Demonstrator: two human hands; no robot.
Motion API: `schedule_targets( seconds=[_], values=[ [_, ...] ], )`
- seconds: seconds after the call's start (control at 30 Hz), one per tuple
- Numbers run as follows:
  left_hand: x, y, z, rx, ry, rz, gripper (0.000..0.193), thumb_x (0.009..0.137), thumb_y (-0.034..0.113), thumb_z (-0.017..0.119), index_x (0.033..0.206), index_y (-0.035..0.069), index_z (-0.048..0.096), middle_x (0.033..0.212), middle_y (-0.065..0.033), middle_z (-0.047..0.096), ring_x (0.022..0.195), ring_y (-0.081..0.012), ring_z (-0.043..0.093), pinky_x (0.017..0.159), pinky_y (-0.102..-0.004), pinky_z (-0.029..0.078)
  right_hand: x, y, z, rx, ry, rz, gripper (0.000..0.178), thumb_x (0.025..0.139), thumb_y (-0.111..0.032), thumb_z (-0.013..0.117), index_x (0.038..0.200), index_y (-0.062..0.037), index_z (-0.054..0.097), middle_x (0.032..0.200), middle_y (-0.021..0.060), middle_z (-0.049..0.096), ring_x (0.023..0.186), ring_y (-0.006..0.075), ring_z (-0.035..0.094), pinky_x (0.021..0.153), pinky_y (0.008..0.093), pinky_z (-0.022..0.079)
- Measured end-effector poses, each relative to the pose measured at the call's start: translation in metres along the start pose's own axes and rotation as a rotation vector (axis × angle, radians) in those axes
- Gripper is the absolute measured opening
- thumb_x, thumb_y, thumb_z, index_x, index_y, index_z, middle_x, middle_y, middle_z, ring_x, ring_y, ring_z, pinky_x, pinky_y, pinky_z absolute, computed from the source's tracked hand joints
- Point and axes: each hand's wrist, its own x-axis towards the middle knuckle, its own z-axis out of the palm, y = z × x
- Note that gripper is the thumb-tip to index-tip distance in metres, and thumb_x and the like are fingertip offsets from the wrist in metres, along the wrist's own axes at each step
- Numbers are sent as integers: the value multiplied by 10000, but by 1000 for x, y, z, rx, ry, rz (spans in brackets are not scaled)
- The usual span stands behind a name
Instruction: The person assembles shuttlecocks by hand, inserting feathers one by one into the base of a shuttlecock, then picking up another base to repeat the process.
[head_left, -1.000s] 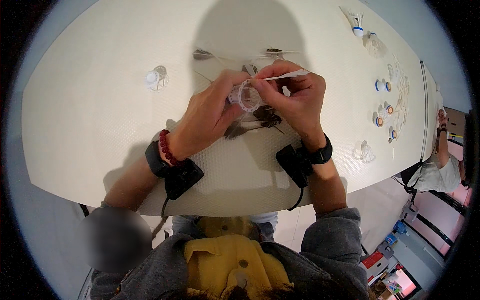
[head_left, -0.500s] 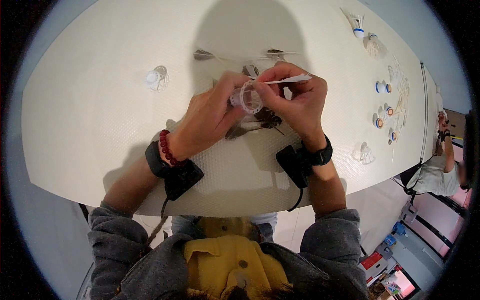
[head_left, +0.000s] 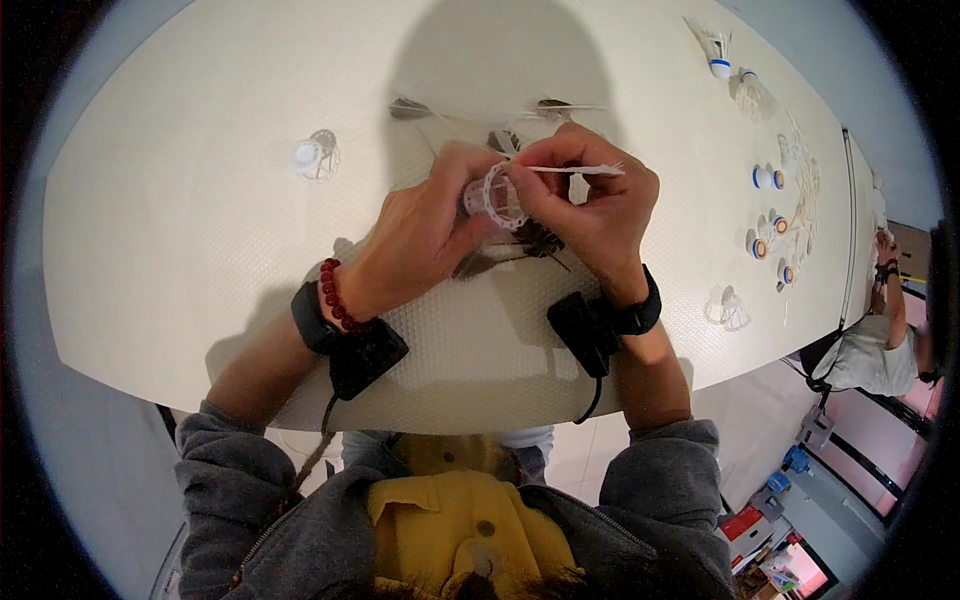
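Note:
My left hand (head_left: 425, 225) is closed around a white plastic shuttlecock skirt (head_left: 497, 197), its scalloped ring turned up toward me. In my right hand (head_left: 590, 200) a thin white feather (head_left: 590, 170) is pinched between thumb and fingers. The feather's quill end meets the rim of the skirt; whether it sits in a hole there is hidden by my fingertips. Dark feathers (head_left: 535, 240) lie on the table beneath my hands, partly covered. Two more dark-tipped feathers, one at the left (head_left: 408, 108) and one at the right (head_left: 553, 106), lie beyond them.
Another white skirt (head_left: 316, 156) lies to the left, and one more (head_left: 728, 308) at the right. Several blue-banded corks (head_left: 762, 178) sit by a pile of white feathers (head_left: 803, 185). A feathered shuttlecock (head_left: 716, 55) is at the far right. A person (head_left: 880, 345) works beyond the right edge.
The feather in my right hand has turned slightly, now showing its thin edge, and my right hand has shifted a little. My left hand keeps its hold on the skirt.

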Motion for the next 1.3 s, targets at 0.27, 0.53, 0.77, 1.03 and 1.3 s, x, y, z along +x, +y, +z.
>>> schedule_targets(
  seconds=[0.27,0.53,0.77,1.03,1.3],
  values=[
    [-3,-8,2,-147,-45,-85,449,913,258,537,1229,13,334,1151,-133,451,1089,-239,500,948,-355,397,1,1,0,-15,-14,-31,90,735,-99,727,773,-35,676,706,18,634,615,77,576,541,200,451],
    [0,-3,1,-44,-11,27,438,865,95,566,1224,69,318,1032,-184,572,838,-303,647,669,-363,536,1,0,-6,-48,-75,12,118,736,-126,730,765,-28,670,684,38,634,626,80,575,570,225,460],
    [0,-8,5,-85,34,62,425,859,98,577,1212,72,342,1048,-166,568,815,-283,642,654,-359,519,2,0,-4,13,-52,65,128,737,-130,729,758,-23,663,676,32,632,634,79,575,574,231,458],
    [-1,-4,3,-66,-41,-15,430,870,189,584,1203,45,354,1069,-145,543,909,-242,588,757,-344,477,3,-2,-12,-37,-157,63,133,729,-119,737,744,-18,653,685,45,636,633,92,582,581,241,464],
    [-2,-11,5,-121,5,3,388,871,141,577,1199,62,385,926,-123,578,752,-203,620,628,-303,488,5,7,-10,-10,-131,-55,119,739,-114,738,794,-28,676,719,49,652,657,96,594,589,235,467]
  ],
)
